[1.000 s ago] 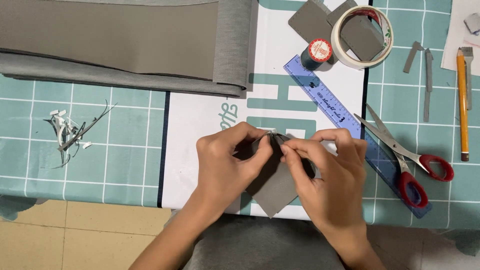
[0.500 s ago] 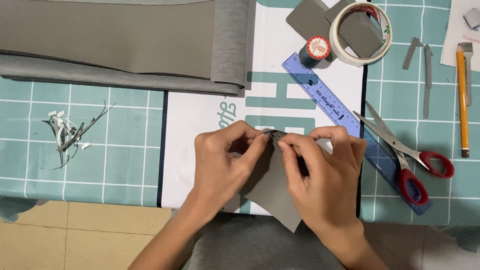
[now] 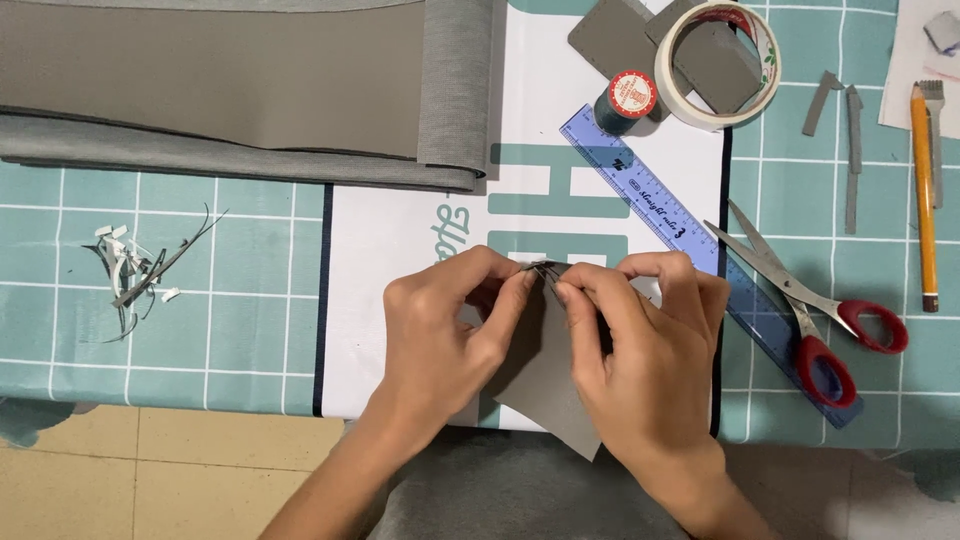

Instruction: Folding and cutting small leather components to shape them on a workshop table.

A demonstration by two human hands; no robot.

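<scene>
the left hand [image 3: 445, 330] and the right hand [image 3: 640, 345] meet over the middle of the desk [image 3: 200, 330], fingertips pinched together on the top edge of a flat piece of grey, matte, leather-like sheet [image 3: 545, 385] that hangs down between the palms with its pointed lower corner near the desk's front edge. both hands are closed on that piece, thumbs and forefingers pressing a fold or seam at its upper tip; the detail there is too small to tell. under them lies a white sheet with teal lettering [image 3: 400, 230] on a teal cutting mat with a white grid. the only ring-shaped holder is a cream roll of tape [image 3: 672, 80] at the top, and inside its hole rests a small grey rectangular patch [image 3: 715, 62]; another grey patch [image 3: 610, 35] lies just beside it, touching the roll. a spool of dark thread with a red and white top [image 3: 630, 97] stands against the tape. a translucent blue plastic ruler [image 3: 650, 200] runs diagonally toward the right, and red-handled steel scissors [image 3: 810, 300] lie across its lower end, blades apart. a yellow pencil [image 3: 924, 190] lies upright at the far right near thin grey strips [image 3: 852, 150]. a large folded length of grey fabric-backed material [image 3: 250, 90] fills the upper left, and pale offcut slivers [image 3: 135, 265] sit on the mat at left.
</scene>
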